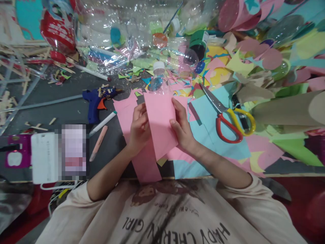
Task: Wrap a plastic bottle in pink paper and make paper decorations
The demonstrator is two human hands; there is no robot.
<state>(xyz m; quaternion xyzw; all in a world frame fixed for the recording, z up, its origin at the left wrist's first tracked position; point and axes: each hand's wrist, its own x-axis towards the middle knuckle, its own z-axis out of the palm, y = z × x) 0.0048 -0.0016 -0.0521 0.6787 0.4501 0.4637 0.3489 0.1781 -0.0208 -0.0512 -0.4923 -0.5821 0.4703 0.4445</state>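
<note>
A piece of pink paper [162, 122] is held up in front of me, above the table's near edge. My right hand [183, 130] grips its right side, thumb in front and fingers around the edge. At the left side, my left hand [139, 130] is closed, its curled fingertips partly hidden behind the paper's edge. Beneath the hands lies a longer strip of pink paper [144, 166]. Light blue sheets [215, 149] spread to the right of my right hand, with scissors [225, 117] with red and yellow handles lying open on them.
To the left lie a blue glue gun [92, 101], a white marker [104, 122], a peach pen [99, 143] and a blurred-out phone [73, 149]. A clear plastic bottle [160, 79] stands behind the paper. Coloured scraps and a cardboard tube [284, 110] crowd the right.
</note>
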